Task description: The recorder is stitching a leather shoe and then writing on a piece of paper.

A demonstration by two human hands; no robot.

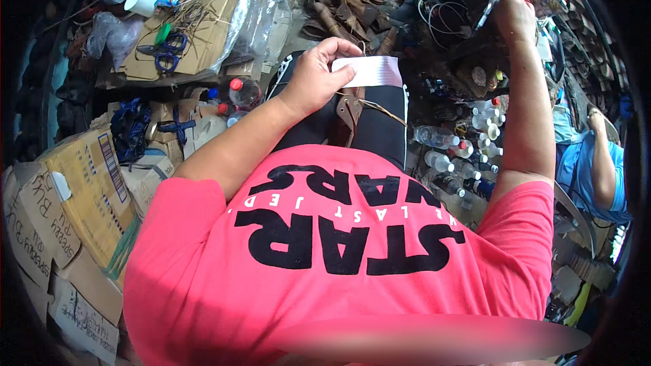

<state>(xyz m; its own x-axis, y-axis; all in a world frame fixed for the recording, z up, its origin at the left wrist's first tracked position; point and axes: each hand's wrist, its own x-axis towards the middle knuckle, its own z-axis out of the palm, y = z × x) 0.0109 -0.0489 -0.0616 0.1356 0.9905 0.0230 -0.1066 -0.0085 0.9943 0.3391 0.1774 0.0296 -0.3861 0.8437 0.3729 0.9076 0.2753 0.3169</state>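
Note:
Between the thumb and fingers of my left hand (317,73) is a white strip of lined paper (369,72), held flat above my lap. Under it a brown leather piece (349,110) with small holes lies between my thighs, and thin brown cords (385,112) stick out beside it. My right arm stretches forward to the far right. There my right hand (513,15) is closed on a white pen (487,11), which points down and to the left; some of its fingers are hidden from view.
Blue-handled scissors (168,54) and a white cup (140,1) rest on cardboard at the far left. Leather scraps (346,10) are heaped ahead. Several plastic bottles (437,137) stand right of my legs. Cardboard boxes (88,190) fill the left side. Another person in blue (597,169) sits at right.

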